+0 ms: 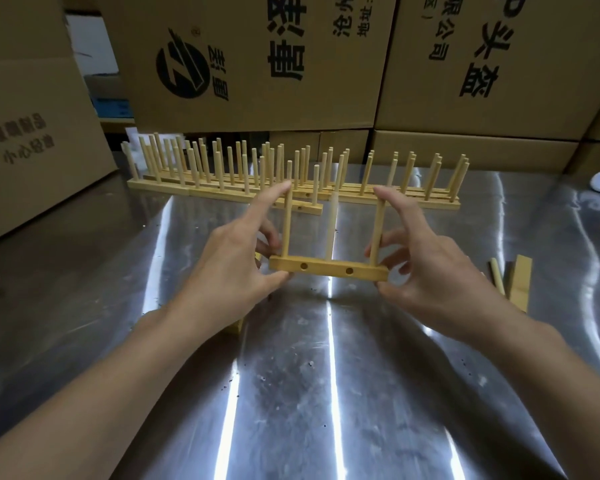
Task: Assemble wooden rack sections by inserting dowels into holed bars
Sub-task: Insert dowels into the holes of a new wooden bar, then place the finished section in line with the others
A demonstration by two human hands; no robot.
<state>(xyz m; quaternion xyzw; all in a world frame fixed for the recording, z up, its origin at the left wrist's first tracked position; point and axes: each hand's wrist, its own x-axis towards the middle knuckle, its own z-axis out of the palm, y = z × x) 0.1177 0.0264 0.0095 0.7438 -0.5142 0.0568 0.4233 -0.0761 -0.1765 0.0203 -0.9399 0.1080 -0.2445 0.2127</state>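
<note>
The left hand (pixel 232 261) and right hand (pixel 433 271) are pinching the ends of the bar (pixel 328 269) over the table (pixel 326 375), each forefinger stretching up to the tip of an end dowel (pixel 287 223). The middle dowel (pixel 332 230) is looking blurred and may be loose. Uneven pressing is risking it tilting or dropping out, or the bar twisting free.

Pale yellow wooden bar (pixel 328 269), silvery table (pixel 291 393)
</note>
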